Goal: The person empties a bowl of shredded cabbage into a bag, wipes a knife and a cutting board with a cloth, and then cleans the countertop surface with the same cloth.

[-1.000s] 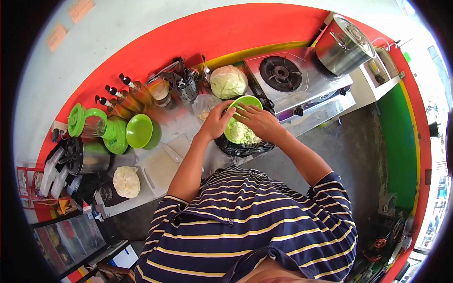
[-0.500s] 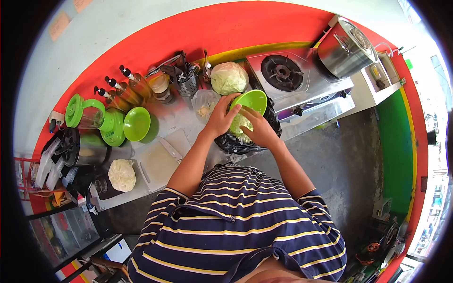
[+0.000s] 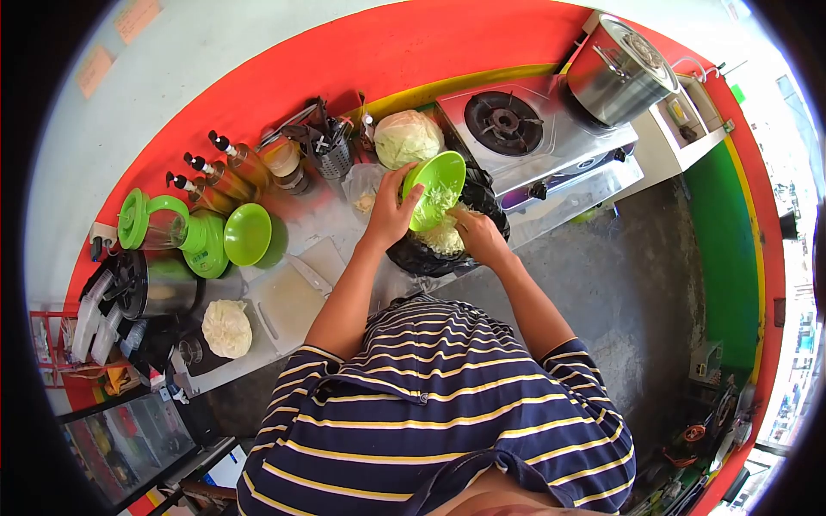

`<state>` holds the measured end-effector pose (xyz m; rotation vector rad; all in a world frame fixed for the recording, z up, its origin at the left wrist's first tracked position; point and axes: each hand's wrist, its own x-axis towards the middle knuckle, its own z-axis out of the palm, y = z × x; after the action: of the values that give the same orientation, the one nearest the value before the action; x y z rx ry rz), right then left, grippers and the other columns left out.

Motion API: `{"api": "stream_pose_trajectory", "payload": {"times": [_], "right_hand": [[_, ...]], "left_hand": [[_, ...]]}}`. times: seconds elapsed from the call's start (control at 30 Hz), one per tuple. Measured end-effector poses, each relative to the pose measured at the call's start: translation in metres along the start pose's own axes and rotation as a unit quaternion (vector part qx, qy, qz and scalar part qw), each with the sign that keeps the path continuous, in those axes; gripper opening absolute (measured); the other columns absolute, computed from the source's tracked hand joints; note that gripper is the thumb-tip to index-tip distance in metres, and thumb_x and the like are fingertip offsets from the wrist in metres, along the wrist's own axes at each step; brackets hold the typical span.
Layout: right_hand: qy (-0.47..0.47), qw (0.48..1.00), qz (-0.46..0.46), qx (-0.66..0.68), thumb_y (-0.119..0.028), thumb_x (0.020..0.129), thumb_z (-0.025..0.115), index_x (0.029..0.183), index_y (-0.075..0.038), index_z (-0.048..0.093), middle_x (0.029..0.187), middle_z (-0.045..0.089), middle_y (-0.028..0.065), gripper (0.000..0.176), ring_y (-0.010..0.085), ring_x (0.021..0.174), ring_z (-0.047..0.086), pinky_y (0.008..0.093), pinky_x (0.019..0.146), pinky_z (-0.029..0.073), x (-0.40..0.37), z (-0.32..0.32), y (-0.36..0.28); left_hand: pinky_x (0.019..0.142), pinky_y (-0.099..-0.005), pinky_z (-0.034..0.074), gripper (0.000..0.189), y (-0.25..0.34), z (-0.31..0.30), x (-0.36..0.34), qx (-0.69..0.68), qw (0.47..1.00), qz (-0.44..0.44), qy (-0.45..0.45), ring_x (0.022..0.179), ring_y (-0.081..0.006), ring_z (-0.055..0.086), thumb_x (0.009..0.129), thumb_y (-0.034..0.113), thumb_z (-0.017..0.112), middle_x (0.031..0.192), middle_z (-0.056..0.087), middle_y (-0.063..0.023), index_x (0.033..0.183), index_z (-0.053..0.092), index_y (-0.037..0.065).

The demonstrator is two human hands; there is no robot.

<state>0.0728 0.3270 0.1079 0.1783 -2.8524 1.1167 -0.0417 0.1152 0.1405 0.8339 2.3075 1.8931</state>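
**Green bowl on edge over the bag, at the stove's front-left corner**

Take the stainless two-burner gas stove as the mark. Right at its front-left corner, the left hand clamps the bright green plastic bowl by the rim, thumb inside and fingers behind. The bowl stands steeply on edge, its rim running from that hand up towards the stove. Its open mouth faces down and to the right.

Below the mouth sits the shredded pale cabbage, heaped in a crumpled black plastic bag against the stove's front edge. A few shreds cling inside the bowl. The right hand is the nearer one to the heap. It lies on the right side of the shreds, fingers curled down into them. Whether it grips a handful or only presses cannot be told.

Just left of the stove sits a whole round pale-green cabbage head. On the stove's far burner stands a tall steel stockpot.

The grey worktop runs away leftward from the stove. It carries a perforated metal utensil holder, brown pump bottles, a second green bowl and a green-lidded blender jug. Further left come a white cutting board with a knife, then another piece of pale cabbage.

Behind the stove is a red wall with a yellow stripe, and in front of it a bare concrete floor.
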Motion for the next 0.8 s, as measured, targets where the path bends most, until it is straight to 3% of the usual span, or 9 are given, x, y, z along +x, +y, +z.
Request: {"api": "stream_pose_trajectory", "payload": {"times": [0.1,0.27,0.33,0.4,0.47,0.67,0.73,0.8], "right_hand": [[0.027,0.997,-0.071,-0.003,-0.003,0.091,0.063,0.139,-0.006,0.058,0.129,0.066,0.0262,0.049,0.0458,0.109,0.067,0.0494,0.091,0.055,0.006,-0.025,-0.024],[-0.019,0.998,-0.025,-0.053,-0.003,0.090,0.059,0.143,-0.007,0.057,0.144,0.060,0.0229,0.052,0.0411,0.121,0.064,0.0485,0.099,0.054,0.034,-0.048,-0.038],[-0.045,0.977,-0.142,-0.152,-0.001,0.089,0.058,0.142,-0.008,0.057,0.145,0.059,0.0224,0.053,0.0392,0.124,0.063,0.0486,0.099,0.054,0.043,-0.055,-0.042],[-0.055,0.964,-0.165,-0.200,-0.001,0.089,0.057,0.142,-0.006,0.056,0.148,0.057,0.0213,0.053,0.0363,0.132,0.059,0.0459,0.106,0.052,0.047,-0.060,-0.042],[-0.043,0.938,-0.226,-0.259,-0.006,0.094,0.054,0.135,0.000,0.057,0.146,0.060,0.0189,0.042,0.0315,0.139,0.054,0.0409,0.114,0.046,0.049,-0.065,-0.038],[-0.041,0.934,-0.199,-0.293,-0.007,0.098,0.048,0.148,0.000,0.048,0.153,0.052,0.0222,0.051,0.0328,0.141,0.052,0.0410,0.116,0.044,0.019,-0.043,-0.016],[-0.183,0.964,-0.059,-0.182,-0.003,0.096,0.046,0.150,0.002,0.045,0.154,0.051,0.0243,0.055,0.0343,0.140,0.053,0.0431,0.113,0.047,0.013,-0.042,-0.035],[-0.216,0.959,-0.054,-0.173,0.000,0.092,0.046,0.151,0.003,0.043,0.154,0.050,0.0262,0.059,0.0359,0.140,0.053,0.0451,0.111,0.048,0.018,-0.040,-0.033]], "left_hand": [[0.108,-0.0402,0.043,0.049,0.001,-0.004,0.000,-0.001,1.000,-0.009,-0.006,0.122,-0.0331,0.058,0.104,0.034,0.064,0.127,0.059,-0.0190,0.142,0.057,0.004],[0.106,-0.0387,0.044,0.053,0.007,-0.009,0.001,0.038,0.998,-0.026,-0.051,0.118,-0.0333,0.060,0.105,0.039,0.063,0.124,0.061,-0.0186,0.143,0.058,0.003],[0.104,-0.0381,0.045,0.053,0.009,-0.008,0.002,0.040,0.997,-0.027,-0.062,0.117,-0.0324,0.061,0.105,0.040,0.063,0.124,0.062,-0.0186,0.143,0.059,0.003],[0.103,-0.0375,0.046,0.053,0.009,-0.010,0.001,0.043,0.996,-0.030,-0.074,0.116,-0.0315,0.062,0.105,0.040,0.062,0.123,0.062,-0.0185,0.143,0.059,0.003],[0.100,-0.0365,0.049,0.053,0.009,-0.012,0.003,0.019,0.994,-0.058,-0.086,0.114,-0.0295,0.064,0.106,0.041,0.061,0.123,0.063,-0.0192,0.142,0.060,0.003],[0.096,-0.0364,0.052,0.054,0.000,-0.021,0.010,-0.078,0.991,-0.099,-0.048,0.115,-0.0260,0.064,0.106,0.044,0.060,0.130,0.062,-0.0188,0.143,0.059,0.004],[0.098,-0.0365,0.052,0.054,-0.010,-0.022,0.011,-0.044,0.995,-0.084,-0.038,0.116,-0.0258,0.064,0.106,0.044,0.061,0.132,0.061,-0.0184,0.143,0.059,0.004],[0.099,-0.0366,0.052,0.055,-0.014,-0.023,0.005,-0.009,0.997,-0.073,-0.027,0.118,-0.0256,0.063,0.106,0.044,0.061,0.134,0.060,-0.0179,0.144,0.058,0.005]]}}
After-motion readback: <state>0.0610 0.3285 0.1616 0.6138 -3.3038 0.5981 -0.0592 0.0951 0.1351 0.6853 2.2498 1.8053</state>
